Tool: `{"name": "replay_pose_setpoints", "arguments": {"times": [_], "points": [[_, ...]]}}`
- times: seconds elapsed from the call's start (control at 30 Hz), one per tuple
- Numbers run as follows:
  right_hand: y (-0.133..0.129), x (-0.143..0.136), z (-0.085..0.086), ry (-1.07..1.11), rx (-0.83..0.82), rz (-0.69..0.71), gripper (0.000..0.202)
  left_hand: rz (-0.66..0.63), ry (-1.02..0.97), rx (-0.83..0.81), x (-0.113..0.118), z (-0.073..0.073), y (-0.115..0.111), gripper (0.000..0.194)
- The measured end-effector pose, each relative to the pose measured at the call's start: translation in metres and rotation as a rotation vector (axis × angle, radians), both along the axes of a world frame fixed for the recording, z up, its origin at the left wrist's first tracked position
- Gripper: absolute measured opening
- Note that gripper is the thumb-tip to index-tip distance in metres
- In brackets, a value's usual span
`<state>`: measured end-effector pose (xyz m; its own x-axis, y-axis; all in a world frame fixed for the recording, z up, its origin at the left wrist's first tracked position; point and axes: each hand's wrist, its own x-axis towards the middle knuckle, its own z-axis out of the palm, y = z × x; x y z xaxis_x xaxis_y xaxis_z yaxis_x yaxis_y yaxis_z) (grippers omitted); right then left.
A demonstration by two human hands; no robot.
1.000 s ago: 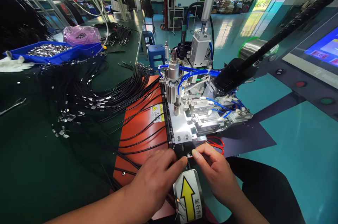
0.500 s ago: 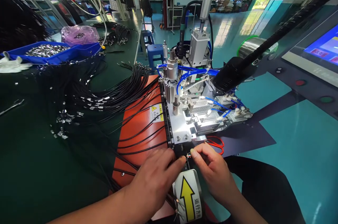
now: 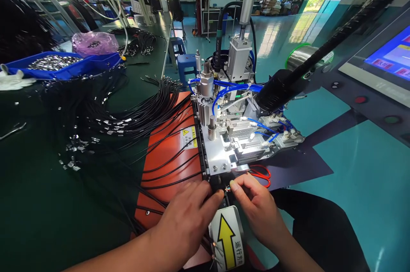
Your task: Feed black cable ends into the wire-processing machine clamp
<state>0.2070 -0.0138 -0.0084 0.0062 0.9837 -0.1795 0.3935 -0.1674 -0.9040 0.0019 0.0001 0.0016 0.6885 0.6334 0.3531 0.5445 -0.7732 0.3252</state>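
Note:
Just in front of the metal machine [image 3: 216, 148], my left hand [image 3: 192, 210] is closed, thumb and fingers together at the black fixture at the machine's front edge. What its fingertips hold is hidden. My right hand [image 3: 254, 203] pinches close beside it, thumb against forefinger. Between the two sets of fingertips show small coloured wire ends [image 3: 227, 188]. Black cables [image 3: 173, 162] lie across the orange panel [image 3: 160, 199] and run to the machine's left edge. A plate with a yellow arrow [image 3: 226, 238] sits below my hands, with bare wire ends by its left edge.
Many black cables with metal ends [image 3: 118, 124] cover the dark green table [image 3: 38, 203]. A blue tray [image 3: 80, 67] of small metal parts stands at the left, by a pink bag [image 3: 95, 43]. Red-handled scissors [image 3: 261, 174] lie right of the machine. A control screen [image 3: 393, 56] is at right.
The whole view has shifted slightly to the left. Both hands keep nearly the same pose and place at the fixture.

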Motion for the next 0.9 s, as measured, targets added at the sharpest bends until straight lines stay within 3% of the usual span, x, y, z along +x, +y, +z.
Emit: {"name": "replay_pose_setpoints", "arguments": {"times": [0.4,0.9], "points": [[0.0004,0.0001,-0.0045,0.030,0.029,-0.012,0.029,-0.018,-0.035,-0.018,-0.0003,0.0045,0.0021,0.031],[0.0012,-0.0014,-0.0023,0.015,0.027,-0.005,0.028,-0.007,-0.028,-0.020,0.0008,-0.0001,0.0021,0.029]]}}
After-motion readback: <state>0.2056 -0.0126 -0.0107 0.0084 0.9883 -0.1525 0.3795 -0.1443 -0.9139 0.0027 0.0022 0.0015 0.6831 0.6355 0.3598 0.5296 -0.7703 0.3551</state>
